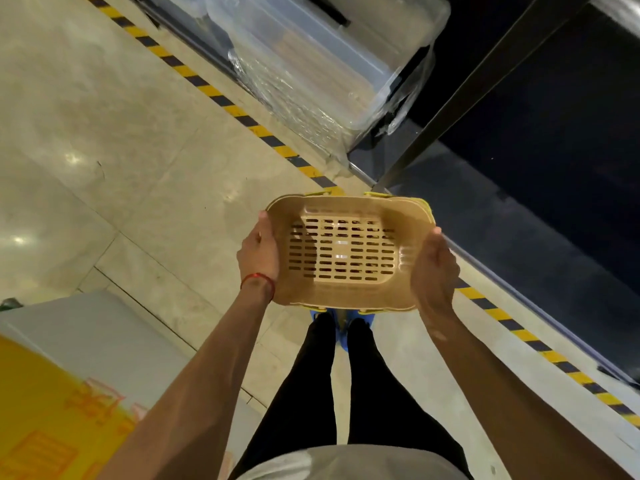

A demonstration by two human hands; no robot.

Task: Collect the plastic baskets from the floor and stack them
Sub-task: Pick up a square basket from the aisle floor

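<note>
A tan plastic basket (pixel 346 251) with a slotted bottom hangs in the air in front of me, its open side facing up. Yellow edges of another basket or handles (pixel 377 194) peek out from under its far rim and near rim. My left hand (pixel 259 258) grips the basket's left end, thumb on the rim. My right hand (pixel 433 268) grips the right end, fingers wrapped under the side. Below the basket I see my black trousers and blue shoes on the floor.
A yellow-and-black hazard stripe (pixel 214 95) runs diagonally across the tiled floor. Clear plastic bins wrapped in film (pixel 329 64) sit on a dark rack at the top. A dark shelf surface (pixel 536 220) lies to the right. A grey and yellow box (pixel 52 393) stands at lower left.
</note>
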